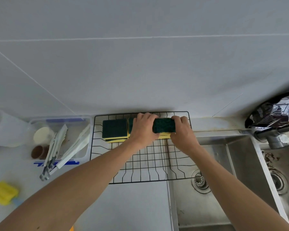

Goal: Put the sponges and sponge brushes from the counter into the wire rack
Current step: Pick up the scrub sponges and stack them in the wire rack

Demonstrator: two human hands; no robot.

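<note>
green scouring face up, a sponge (164, 125) sits between both hands at the far end of the wire rack (150, 165), close to the tiled wall (140, 72). i see my left hand (143, 129) curled round its left end, fingers over the far edge and thumb on the near side. my right hand (182, 130) grips the right end the same way, so both hands have hold of that one sponge. its yellow underside shows just below, and it seems to rest on or just above another yellow layer; i cannot tell whether it touches.

to the left, inside the rack, a second sponge (115, 129) lies flat, green side up, on top of another yellow-edged one. a third green sponge (130, 124) is partly hidden behind my left hand.

the rack is black, lying partly on the white counter (137, 205) and partly over the steel sink (215, 164).

left of the rack stands a clear plastic tub (60, 120) holding white tongs (57, 147) that stick out over its near edge. a yellow sponge brush (2, 192) lies on the counter at the far left, well apart from the rack. a dark bag (277, 110) sits at the right, behind the tap (274, 135).
</note>
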